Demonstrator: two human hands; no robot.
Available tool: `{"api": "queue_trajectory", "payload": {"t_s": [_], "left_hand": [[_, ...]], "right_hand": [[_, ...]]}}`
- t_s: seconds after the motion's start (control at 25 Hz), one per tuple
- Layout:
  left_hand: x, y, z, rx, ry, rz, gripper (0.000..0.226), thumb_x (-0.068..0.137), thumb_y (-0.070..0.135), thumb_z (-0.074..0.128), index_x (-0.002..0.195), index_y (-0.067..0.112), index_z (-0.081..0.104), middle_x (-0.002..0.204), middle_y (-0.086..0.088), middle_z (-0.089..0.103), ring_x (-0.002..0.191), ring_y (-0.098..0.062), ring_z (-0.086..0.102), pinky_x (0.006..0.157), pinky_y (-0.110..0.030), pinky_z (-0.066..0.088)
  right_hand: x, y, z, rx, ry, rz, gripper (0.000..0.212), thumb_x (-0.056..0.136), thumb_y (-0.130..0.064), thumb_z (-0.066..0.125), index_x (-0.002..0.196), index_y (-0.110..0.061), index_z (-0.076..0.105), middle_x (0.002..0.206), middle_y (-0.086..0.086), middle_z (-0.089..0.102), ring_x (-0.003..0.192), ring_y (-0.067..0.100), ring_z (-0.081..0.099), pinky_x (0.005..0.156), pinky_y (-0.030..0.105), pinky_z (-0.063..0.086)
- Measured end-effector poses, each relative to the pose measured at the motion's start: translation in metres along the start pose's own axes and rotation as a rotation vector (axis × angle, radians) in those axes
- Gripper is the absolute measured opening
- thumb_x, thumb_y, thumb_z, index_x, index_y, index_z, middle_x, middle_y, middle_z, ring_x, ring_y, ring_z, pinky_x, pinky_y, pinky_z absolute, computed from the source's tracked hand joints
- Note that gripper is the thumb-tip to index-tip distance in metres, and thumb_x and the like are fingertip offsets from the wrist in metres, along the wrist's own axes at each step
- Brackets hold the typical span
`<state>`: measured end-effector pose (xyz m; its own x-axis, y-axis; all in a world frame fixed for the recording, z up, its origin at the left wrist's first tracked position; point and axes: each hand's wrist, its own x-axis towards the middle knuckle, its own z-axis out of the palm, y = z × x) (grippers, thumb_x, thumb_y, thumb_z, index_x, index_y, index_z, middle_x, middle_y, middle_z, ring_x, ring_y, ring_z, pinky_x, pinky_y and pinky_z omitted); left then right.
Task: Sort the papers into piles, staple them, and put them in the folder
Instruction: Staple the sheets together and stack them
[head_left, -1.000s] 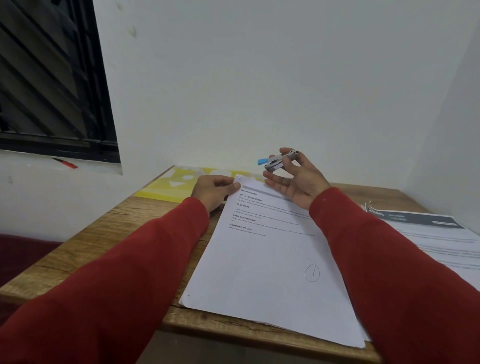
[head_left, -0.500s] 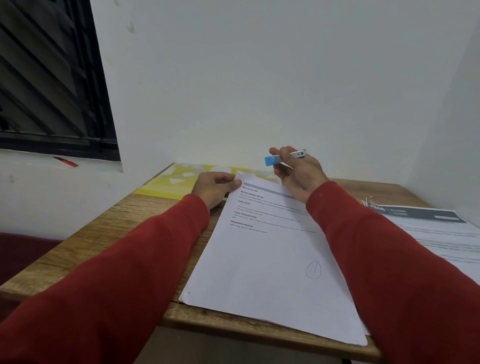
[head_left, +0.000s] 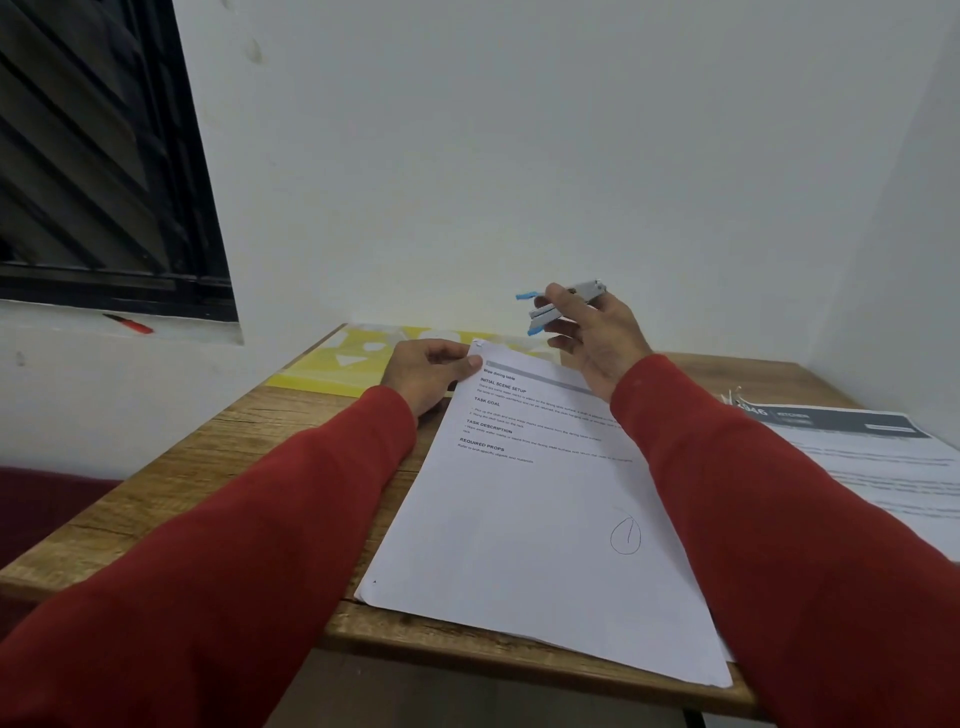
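White printed paper stack (head_left: 540, 519) lies mid-table, its far-left corner pinched by the left hand (head_left: 431, 374) to keep sheets aligned. Right hand (head_left: 597, 338) grasps the grey-and-blue stapler (head_left: 558, 306), raised just beyond that corner, likely ready to staple.

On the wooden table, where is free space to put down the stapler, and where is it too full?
Bare wood shows on the wooden table left of the white paper stack, below the yellow patterned folder, under the left sleeve. A narrower strip lies behind the right hand holding the grey-and-blue stapler. Right side is crowded by the dark-headed printed pile.
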<state>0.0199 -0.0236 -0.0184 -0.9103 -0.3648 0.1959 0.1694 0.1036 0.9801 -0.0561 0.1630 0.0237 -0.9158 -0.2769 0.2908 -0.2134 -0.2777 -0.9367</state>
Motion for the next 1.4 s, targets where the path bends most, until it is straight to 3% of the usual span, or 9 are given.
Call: {"api": "queue_trajectory", "payload": {"t_s": [0.24,0.4,0.64,0.72,0.8,0.92,1.08,1.28,1.4], "left_hand": [[-0.001,-0.001,-0.001,0.008,-0.015,0.004,0.009,0.084,0.007,0.077,0.089,0.012,0.072,0.088,-0.005,0.073,0.078,-0.018,0.069,0.075,-0.028,0.056],[-0.003,0.002,0.001,0.006,-0.019,0.001,0.012,0.085,0.006,0.076,0.096,0.007,0.071,0.087,-0.005,0.071,0.074,-0.015,0.067,0.058,-0.017,0.051],[-0.005,0.003,0.000,0.014,-0.025,-0.014,0.015,0.085,0.008,0.076,0.099,0.006,0.072,0.089,-0.006,0.072,0.072,-0.014,0.068,0.047,-0.015,0.047],[-0.005,0.002,0.000,0.021,-0.022,-0.006,0.010,0.085,0.009,0.077,0.094,0.009,0.072,0.089,-0.006,0.072,0.072,-0.013,0.068,0.048,-0.015,0.047],[-0.004,0.002,0.000,0.028,-0.023,0.001,0.008,0.085,0.009,0.077,0.089,0.012,0.071,0.088,-0.005,0.073,0.072,-0.013,0.068,0.050,-0.015,0.048],[-0.004,0.002,0.000,0.016,-0.024,-0.018,0.009,0.085,0.008,0.077,0.090,0.012,0.071,0.089,-0.005,0.074,0.067,-0.008,0.070,0.051,-0.016,0.049],[-0.005,0.003,0.001,0.010,-0.015,-0.025,0.015,0.084,0.005,0.077,0.097,0.006,0.069,0.084,-0.006,0.071,0.063,-0.009,0.068,0.047,-0.015,0.047],[-0.003,0.003,0.000,0.046,-0.018,0.006,0.013,0.082,0.005,0.078,0.089,0.011,0.069,0.083,-0.002,0.071,0.066,-0.008,0.068,0.054,-0.014,0.051],[-0.005,0.004,0.001,0.062,-0.015,0.022,0.012,0.083,0.004,0.077,0.092,0.009,0.070,0.080,0.001,0.069,0.055,0.004,0.064,0.050,-0.011,0.047]], "right_hand": [[0.002,-0.001,0.001,0.103,0.053,-0.027,0.023,0.101,-0.019,0.055,0.116,-0.002,0.059,0.101,0.013,0.072,0.059,0.015,0.060,0.053,0.021,0.048],[0.000,-0.003,0.000,0.161,0.075,-0.012,0.027,0.100,-0.016,0.056,0.123,-0.001,0.059,0.099,0.013,0.068,0.063,0.018,0.063,0.057,0.023,0.053],[-0.001,-0.003,0.001,0.326,0.036,0.059,0.004,0.098,-0.004,0.056,0.100,-0.004,0.059,0.096,0.015,0.067,0.062,0.015,0.065,0.064,0.021,0.057],[-0.001,-0.001,0.002,0.347,0.020,0.079,0.014,0.096,0.010,0.051,0.098,-0.001,0.058,0.093,0.017,0.066,0.064,0.016,0.069,0.066,0.020,0.058],[-0.002,0.000,0.002,0.256,-0.014,0.067,0.014,0.095,0.011,0.051,0.099,0.000,0.059,0.093,0.017,0.067,0.062,0.017,0.068,0.061,0.021,0.058],[-0.004,0.001,0.000,-0.102,-0.056,0.030,0.011,0.095,-0.008,0.063,0.106,-0.007,0.063,0.096,0.009,0.069,0.061,0.016,0.059,0.050,0.023,0.047],[-0.004,0.002,0.000,-0.411,-0.125,0.065,0.022,0.094,-0.020,0.067,0.113,-0.011,0.066,0.105,0.003,0.072,0.082,0.015,0.064,0.062,0.024,0.045],[-0.009,0.002,0.004,-0.483,-0.176,0.046,0.026,0.092,-0.011,0.068,0.116,-0.003,0.066,0.104,0.009,0.070,0.082,0.011,0.061,0.056,0.004,0.042],[-0.011,-0.003,0.004,-0.489,-0.173,0.049,0.026,0.094,-0.011,0.066,0.118,-0.003,0.064,0.104,0.008,0.070,0.079,0.011,0.061,0.052,0.004,0.041]]}}
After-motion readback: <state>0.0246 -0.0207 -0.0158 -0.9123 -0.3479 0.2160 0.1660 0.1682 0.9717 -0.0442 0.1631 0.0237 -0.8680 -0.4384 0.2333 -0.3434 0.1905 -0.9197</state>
